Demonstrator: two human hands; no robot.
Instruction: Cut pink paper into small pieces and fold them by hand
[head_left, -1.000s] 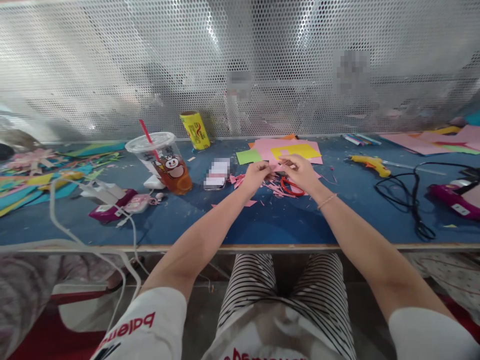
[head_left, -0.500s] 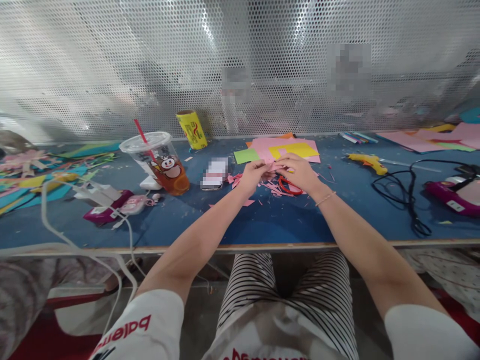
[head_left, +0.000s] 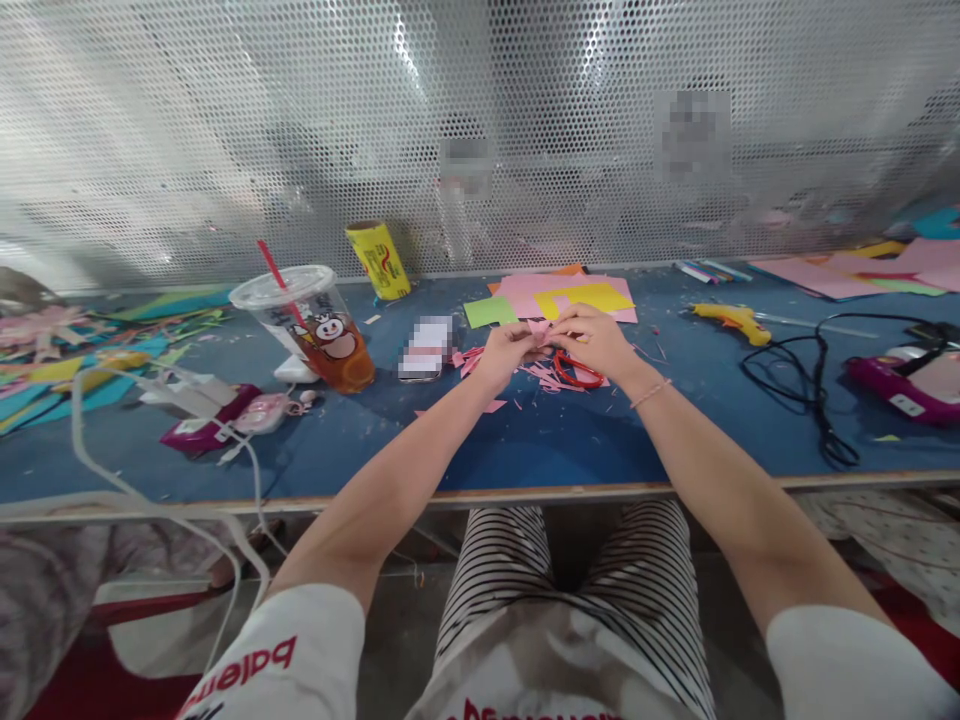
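L hand (head_left: 511, 350) & R hand (head_left: 594, 342), each grip closed on small pink paper pc (head_left: 538, 329) at 12 o'clock, prob. for 2-sided control; red scissors (head_left: 577, 384) lie approx 5 o'clock of it on tabletop (head_left: 555, 450), leaving hands free.

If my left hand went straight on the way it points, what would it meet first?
Past the pink paper at its fingertips, your left hand would likely meet your right hand; depth is unclear.

Beyond the right hand (head_left: 590, 343), the notices (head_left: 691, 137) on the metal mesh (head_left: 555, 130) are blurred, unreadable.
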